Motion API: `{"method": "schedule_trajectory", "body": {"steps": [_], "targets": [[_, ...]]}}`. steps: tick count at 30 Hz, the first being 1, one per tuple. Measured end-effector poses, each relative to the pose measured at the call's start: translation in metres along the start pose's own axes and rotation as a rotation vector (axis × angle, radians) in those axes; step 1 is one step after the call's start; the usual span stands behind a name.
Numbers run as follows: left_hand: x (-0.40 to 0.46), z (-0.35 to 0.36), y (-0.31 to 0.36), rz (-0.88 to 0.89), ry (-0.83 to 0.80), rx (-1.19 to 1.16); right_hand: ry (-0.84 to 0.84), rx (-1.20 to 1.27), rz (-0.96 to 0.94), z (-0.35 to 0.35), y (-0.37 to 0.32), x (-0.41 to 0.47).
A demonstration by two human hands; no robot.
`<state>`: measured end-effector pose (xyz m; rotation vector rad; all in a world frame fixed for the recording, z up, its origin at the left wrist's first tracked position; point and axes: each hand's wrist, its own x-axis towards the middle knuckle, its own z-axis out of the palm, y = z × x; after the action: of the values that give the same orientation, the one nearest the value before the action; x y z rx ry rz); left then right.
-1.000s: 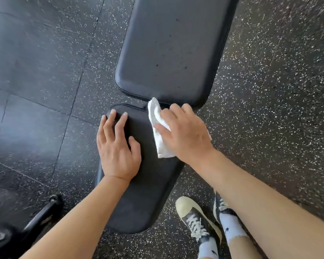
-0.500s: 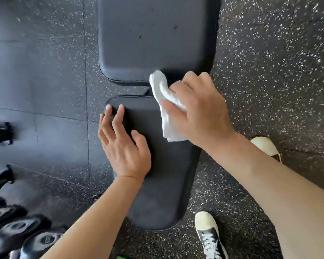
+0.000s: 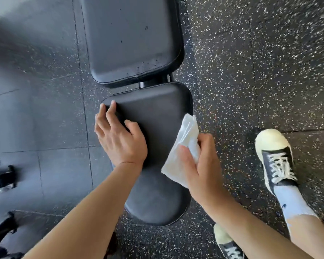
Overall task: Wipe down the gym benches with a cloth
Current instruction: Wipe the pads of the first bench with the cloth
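Observation:
A black padded gym bench runs up the middle of the view. Its seat pad (image 3: 157,113) lies nearer me and its larger back pad (image 3: 131,38) lies beyond a narrow gap. My left hand (image 3: 120,137) rests flat on the seat pad's left edge, fingers spread. My right hand (image 3: 200,165) grips a folded white cloth (image 3: 183,143) against the seat pad's right edge. Part of the cloth is hidden under my palm.
Speckled black rubber flooring (image 3: 251,71) surrounds the bench. My feet in black-and-cream sneakers (image 3: 275,157) stand to the right of the seat. Dark weight equipment (image 3: 2,180) lies at the lower left edge.
My right hand has drawn the cloth from the gap near the back pad down and right to the seat pad's right edge. My left hand stays on the seat's left side.

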<state>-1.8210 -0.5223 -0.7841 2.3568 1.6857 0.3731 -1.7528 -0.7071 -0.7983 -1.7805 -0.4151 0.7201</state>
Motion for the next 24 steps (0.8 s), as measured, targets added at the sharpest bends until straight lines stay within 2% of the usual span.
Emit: {"method": "schedule_trajectory", "body": {"steps": [5,8,11,16,20,24], "targets": [[0.0,0.0,-0.001,-0.006,0.005,-0.009,0.12,0.046,-0.039,0.008,-0.015,0.055],[-0.001,0.0,0.0,0.003,0.016,0.0,0.217,0.099,0.026,0.013,-0.031,0.119],[0.0,0.001,0.0,-0.005,0.005,0.009,0.232,0.135,0.081,0.014,-0.036,0.146],[0.0,-0.001,0.0,-0.007,0.0,0.0,0.244,0.248,0.09,0.018,-0.018,0.072],[-0.001,-0.002,0.003,-0.018,0.002,-0.003,0.196,0.192,0.135,0.021,0.003,-0.016],[-0.001,-0.001,0.001,-0.001,0.02,-0.004,0.189,0.117,0.095,0.026,0.013,-0.05]]}}
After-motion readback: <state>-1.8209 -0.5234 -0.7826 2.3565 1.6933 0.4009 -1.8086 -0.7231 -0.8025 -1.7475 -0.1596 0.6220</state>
